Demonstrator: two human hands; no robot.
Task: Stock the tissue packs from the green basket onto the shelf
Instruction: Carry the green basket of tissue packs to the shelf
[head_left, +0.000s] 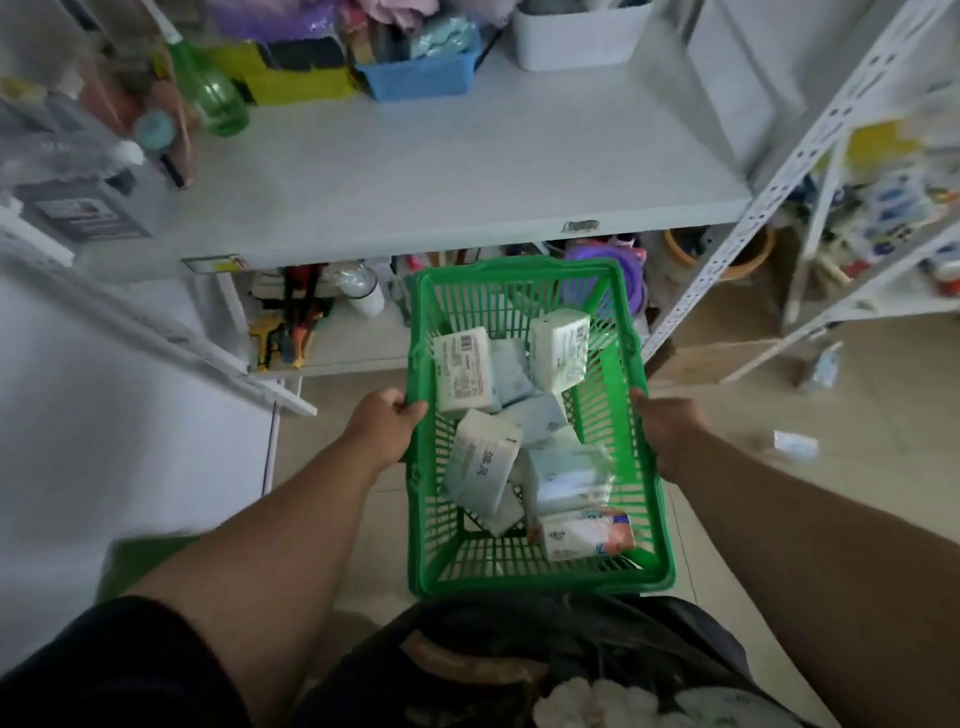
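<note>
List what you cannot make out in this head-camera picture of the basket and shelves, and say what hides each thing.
- Tissue packs in the basket: the count; they overlap in a pile.
- Left hand and right hand: fingertips, curled over the rims.
- Lower shelf: goods behind, covered by the upper shelf and basket.
- Bottle: blurred, top cut off.

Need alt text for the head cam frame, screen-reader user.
A person's left hand and right hand grip opposite rims of a green basket holding loose tissue packs, in front of a white shelf. The shelf's front is bare; a green bottle and blue bin sit at its back.
</note>
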